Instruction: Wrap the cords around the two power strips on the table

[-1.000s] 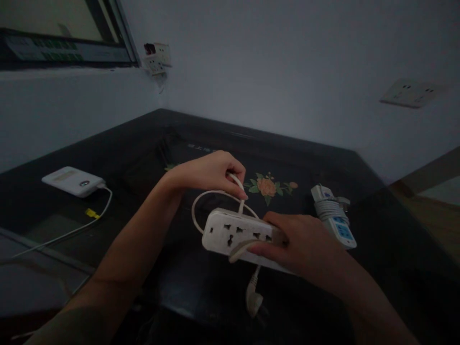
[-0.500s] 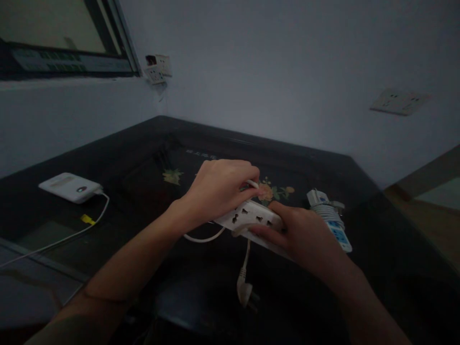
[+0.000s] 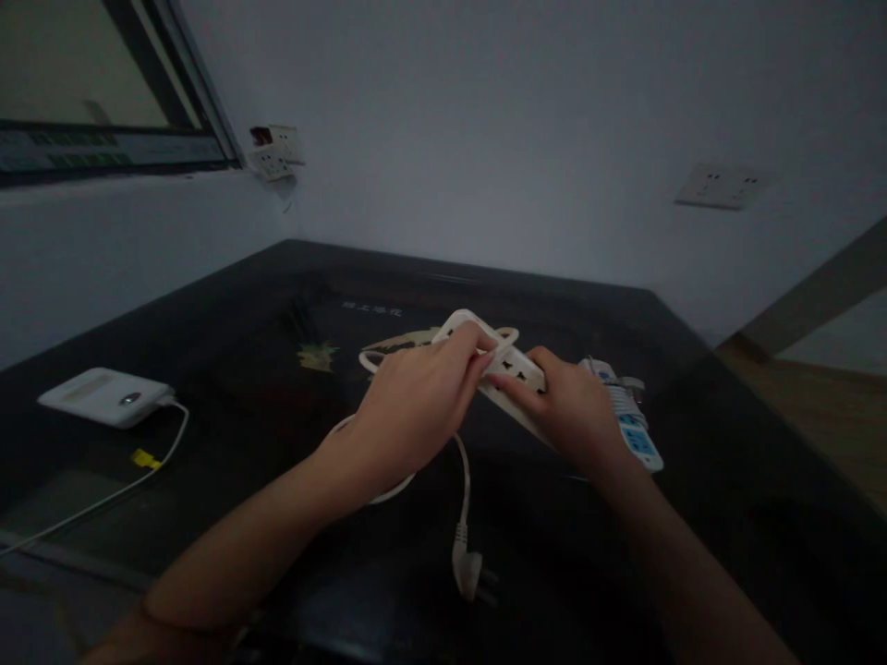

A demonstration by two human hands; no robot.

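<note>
A white power strip (image 3: 518,370) is held at a slant above the dark table. My right hand (image 3: 578,406) grips its near right end, thumb on the socket face and fingers along the far side. The strip's white cord (image 3: 509,338) loops over its middle, and my left hand (image 3: 422,397) pinches the cord close against the strip. Part of the cord runs behind my left wrist, hidden there. The cord's free end hangs below, with its plug (image 3: 467,568) low in the middle of the view, prongs toward the right.
A second power strip (image 3: 638,439), blue and white with its cord wound round it, lies right of my right hand. At left a white box-shaped device (image 3: 109,395) has a thin cable with a yellow tag (image 3: 145,459). Wall sockets (image 3: 721,187) sit behind the table (image 3: 554,286).
My left hand has brought the cord across the strip's top face, toward me. The strip's far end now shows beyond my hand. The camera view has shifted slightly.
</note>
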